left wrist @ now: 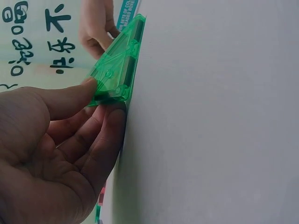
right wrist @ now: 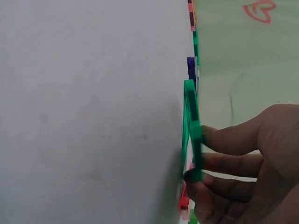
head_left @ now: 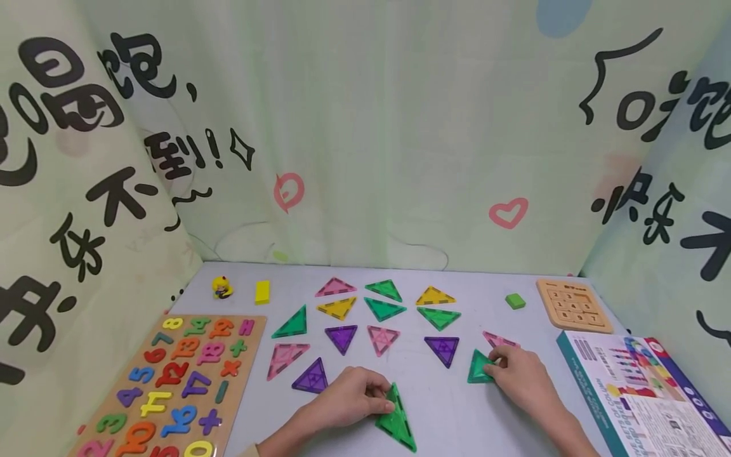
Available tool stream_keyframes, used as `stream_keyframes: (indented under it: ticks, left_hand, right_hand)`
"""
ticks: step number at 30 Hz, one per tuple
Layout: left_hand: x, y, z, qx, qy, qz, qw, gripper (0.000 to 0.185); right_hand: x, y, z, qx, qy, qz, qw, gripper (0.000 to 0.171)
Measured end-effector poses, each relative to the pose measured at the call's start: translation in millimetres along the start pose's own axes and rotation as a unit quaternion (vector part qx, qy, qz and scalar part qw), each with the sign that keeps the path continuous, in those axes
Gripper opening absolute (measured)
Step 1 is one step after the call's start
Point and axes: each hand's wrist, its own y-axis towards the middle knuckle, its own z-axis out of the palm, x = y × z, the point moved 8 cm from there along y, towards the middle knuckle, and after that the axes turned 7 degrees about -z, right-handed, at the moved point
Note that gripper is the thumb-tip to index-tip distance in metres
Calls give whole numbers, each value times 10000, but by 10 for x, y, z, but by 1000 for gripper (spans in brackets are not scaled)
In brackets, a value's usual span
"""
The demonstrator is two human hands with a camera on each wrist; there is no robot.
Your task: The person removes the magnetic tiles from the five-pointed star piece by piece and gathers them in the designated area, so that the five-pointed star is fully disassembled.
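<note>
Bright green triangle tile [head_left: 396, 419] at near centre of table [head_left: 445, 406], one corner pinched by left hand [head_left: 351, 398], thumb on top and fingers curled under; in left wrist view tile [left wrist: 117, 65] lifted slightly at gripped end, far tip on table. Darker green triangle tile [head_left: 478, 367] to the right, gripped at its right edge by right hand [head_left: 522, 374]; in right wrist view tile [right wrist: 190, 126] seen edge-on, pinched between thumb and fingers. Pink tile [head_left: 499, 341] just behind right hand, partly covered by it.

Table pale grey, matte, smooth. Beyond the hands, flat spread of triangle tiles: purple [head_left: 311, 377], pink [head_left: 285, 357], green [head_left: 291, 322], purple [head_left: 341, 337], pink [head_left: 382, 338], purple [head_left: 442, 349], further yellow, green and pink ones behind. Wooden number board [head_left: 174, 387] at left, cut off by bottom edge. Printed box [head_left: 639, 390] at right, cut off at corner, close beside right forearm. Wooden sliding puzzle [head_left: 573, 306], small green block [head_left: 515, 301], yellow block [head_left: 262, 291], small yellow figure [head_left: 221, 287] along back.

Pale green fabric backdrop [head_left: 371, 127] with black characters and pink hearts on three sides, closing in table's back and side edges. Wrist views blurred, rotated sideways; tile details hard to read. Bare table between the two hands and near front edge.
</note>
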Motion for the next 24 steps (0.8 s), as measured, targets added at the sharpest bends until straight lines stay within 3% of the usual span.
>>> stream_keyframes:
  ticks: [5, 9, 12, 15, 18, 21, 24]
  left_hand:
    - [1, 2, 17, 8, -33, -8, 10000, 11]
    - [-18, 11, 19, -58, -61, 44, 10000, 9]
    - [-53, 20, 42, -91, -98, 116, 9998, 9]
    - [-98, 34, 77, -118, -106, 194, 9997, 10]
    - [-117, 42, 113, -138, -125, 178, 9997, 9]
    - [-117, 44, 137, -181, -171, 155, 9996, 8]
    - [-124, 45, 166, -160, -236, 230, 9993, 9]
  right_hand:
    - [81, -30, -11, -105, -159, -70, 9998, 19]
    - [337, -95, 97, 228, 582, -425, 9971, 14]
    - [575, -191, 326, 978, 1492, -800, 9807, 16]
    - [785, -318, 582, 1840, 2328, -1089, 9487, 19]
    - [926, -407, 733, 2246, 2873, -1197, 9234, 16]
    - [1001, -437, 767, 2159, 3015, -1308, 9195, 12]
    - [1006, -442, 767, 2061, 2926, -1299, 9247, 12]
